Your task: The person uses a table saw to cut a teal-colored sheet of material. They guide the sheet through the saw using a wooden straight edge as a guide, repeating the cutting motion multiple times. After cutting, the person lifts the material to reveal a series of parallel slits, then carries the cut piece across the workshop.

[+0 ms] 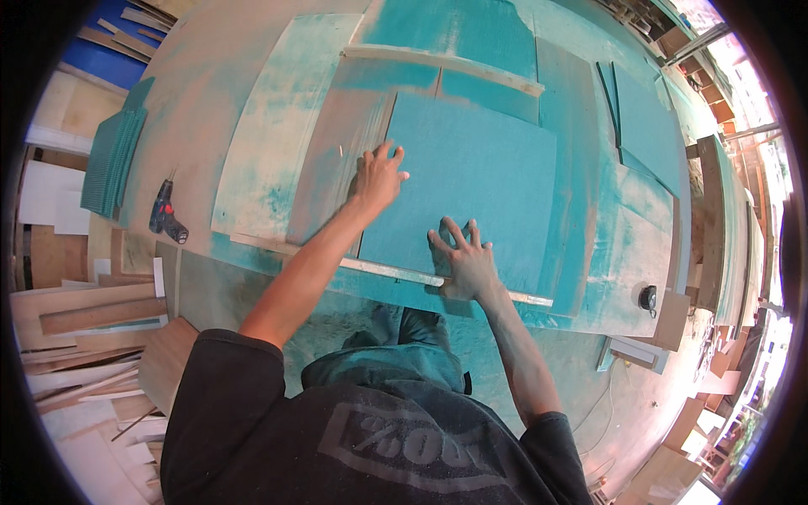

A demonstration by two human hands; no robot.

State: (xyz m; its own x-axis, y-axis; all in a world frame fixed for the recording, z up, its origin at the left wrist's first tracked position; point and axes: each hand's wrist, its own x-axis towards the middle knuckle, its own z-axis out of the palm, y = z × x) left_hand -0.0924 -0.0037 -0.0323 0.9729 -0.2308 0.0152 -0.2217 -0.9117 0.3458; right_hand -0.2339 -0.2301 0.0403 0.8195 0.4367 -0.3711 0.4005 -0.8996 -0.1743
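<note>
A flat teal panel (488, 177) lies on the workbench in front of me. At its left edge is my left hand (381, 178), fingers spread, the fingertips reaching over the panel's border. My right hand (465, 259) rests near the panel's front edge with its fingers apart and lightly bent. Neither hand grips anything that I can see. Below the right hand a narrow wooden strip (391, 271) runs along the front of the panel, partly hidden by that hand. Another wooden strip (446, 66) crosses behind the panel.
A cordless drill (167, 216) sits on the bench at the left, beside a stack of teal panels (114, 160). On the right are a tape measure (647, 299) and more leaning teal boards (644, 126). Wood offcuts (101, 316) pile up at the lower left.
</note>
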